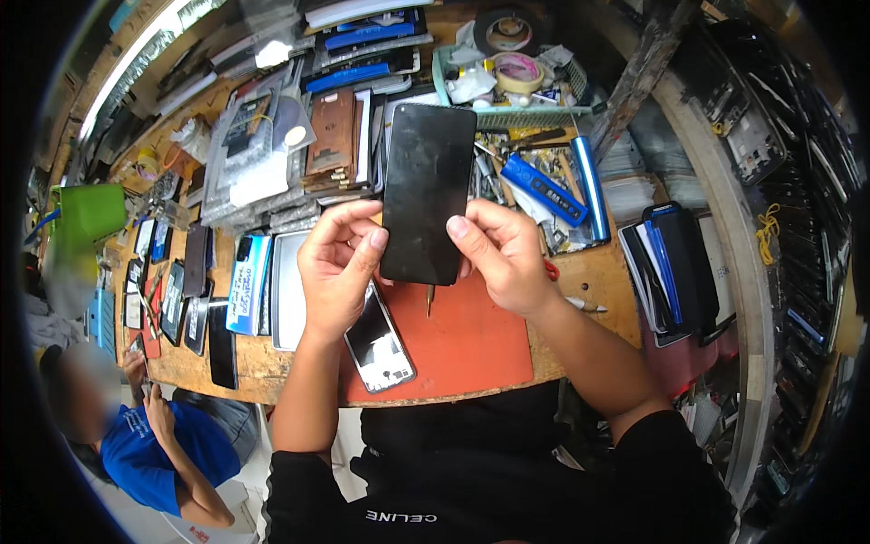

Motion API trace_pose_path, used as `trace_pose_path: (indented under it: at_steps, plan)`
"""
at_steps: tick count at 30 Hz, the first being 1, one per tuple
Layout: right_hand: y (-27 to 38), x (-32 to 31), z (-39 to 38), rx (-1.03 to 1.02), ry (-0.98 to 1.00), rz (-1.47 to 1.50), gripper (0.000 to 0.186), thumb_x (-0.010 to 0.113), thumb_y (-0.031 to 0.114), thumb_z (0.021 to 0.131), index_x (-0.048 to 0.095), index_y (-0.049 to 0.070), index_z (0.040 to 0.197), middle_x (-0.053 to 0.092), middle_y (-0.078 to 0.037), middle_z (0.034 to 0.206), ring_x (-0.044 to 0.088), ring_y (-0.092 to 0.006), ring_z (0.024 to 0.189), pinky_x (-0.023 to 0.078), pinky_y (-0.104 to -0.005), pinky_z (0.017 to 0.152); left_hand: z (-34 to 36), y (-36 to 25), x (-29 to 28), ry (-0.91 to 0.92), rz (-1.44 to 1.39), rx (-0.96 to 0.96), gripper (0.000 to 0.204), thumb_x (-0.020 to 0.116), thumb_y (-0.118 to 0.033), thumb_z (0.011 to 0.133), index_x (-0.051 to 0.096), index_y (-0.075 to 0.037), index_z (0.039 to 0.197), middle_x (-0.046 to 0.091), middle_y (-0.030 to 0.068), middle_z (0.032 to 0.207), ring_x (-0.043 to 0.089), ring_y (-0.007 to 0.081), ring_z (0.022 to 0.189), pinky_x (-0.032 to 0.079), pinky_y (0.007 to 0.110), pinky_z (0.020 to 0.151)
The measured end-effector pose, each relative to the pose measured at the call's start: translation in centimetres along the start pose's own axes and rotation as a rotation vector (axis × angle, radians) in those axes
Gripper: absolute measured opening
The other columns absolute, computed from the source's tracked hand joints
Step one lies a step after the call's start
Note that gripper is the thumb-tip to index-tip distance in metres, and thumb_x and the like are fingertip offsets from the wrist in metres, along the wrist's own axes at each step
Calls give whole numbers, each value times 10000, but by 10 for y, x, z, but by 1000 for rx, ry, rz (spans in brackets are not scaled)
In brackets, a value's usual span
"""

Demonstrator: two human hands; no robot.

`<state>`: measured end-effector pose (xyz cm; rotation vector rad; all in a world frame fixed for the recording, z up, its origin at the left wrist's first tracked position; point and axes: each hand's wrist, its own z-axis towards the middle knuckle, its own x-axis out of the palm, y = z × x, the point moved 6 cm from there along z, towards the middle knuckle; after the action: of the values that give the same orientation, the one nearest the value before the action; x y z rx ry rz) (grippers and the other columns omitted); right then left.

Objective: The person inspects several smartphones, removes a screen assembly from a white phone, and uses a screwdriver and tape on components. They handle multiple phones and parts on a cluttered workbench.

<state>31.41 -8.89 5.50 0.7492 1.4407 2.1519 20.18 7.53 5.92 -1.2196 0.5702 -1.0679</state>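
Note:
Both hands hold a black phone screen [429,186] upright above the orange-red work mat [480,344]. My left hand [343,263] pinches its lower left edge between thumb and fingers. On the opposite edge, the thumb of my right hand [501,252] rests on the front, with the fingers partly hidden behind. Under my left wrist lies a phone frame [385,349] with a silvery inside, partly covered by that hand. A thin metal tool tip [430,299] shows just below the screen; the rest of that tool is hidden.
Phones and a black phone panel [222,344] lie along the left of the wooden bench. Stacked parts and a green basket [526,118] of tape stand behind. A blue electric screwdriver [544,189] rests among tools at right. Another person [168,444] sits at lower left.

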Motion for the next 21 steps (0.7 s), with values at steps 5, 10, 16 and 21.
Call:
trace_pose_path:
  at_steps: [5, 10, 16, 21]
  plan:
    - [4, -1, -1, 6, 25, 21, 308, 602, 211, 1101, 600, 52, 837, 571, 48, 725, 532, -15, 645, 447, -208, 565, 0, -2, 1, 4, 5, 75, 307, 725, -15, 992, 630, 14, 1282, 648, 7, 899, 570, 28, 740, 469, 175, 646]
    - [2, 0, 2, -8, 28, 14, 305, 595, 216, 1105, 610, 51, 848, 555, 54, 726, 525, -15, 649, 450, -207, 566, -1, -1, 0, -16, -12, 63, 302, 730, -23, 985, 635, 6, 1271, 640, -3, 881, 558, 22, 723, 451, 167, 633]
    - [0, 2, -1, 21, 17, 3, 325, 585, 232, 1111, 599, 48, 844, 544, 49, 729, 522, -25, 641, 454, -211, 565, -2, -4, 0, -23, -1, 99, 306, 739, -33, 978, 635, 3, 1264, 635, -12, 860, 547, 21, 698, 440, 170, 609]
    - [2, 3, 0, 4, 39, -7, 311, 565, 221, 1119, 625, 37, 876, 546, 41, 733, 527, -30, 640, 462, -216, 567, -3, -6, 0, -6, -13, 108, 338, 736, -29, 978, 629, 11, 1296, 633, -16, 850, 548, 20, 696, 439, 169, 608]
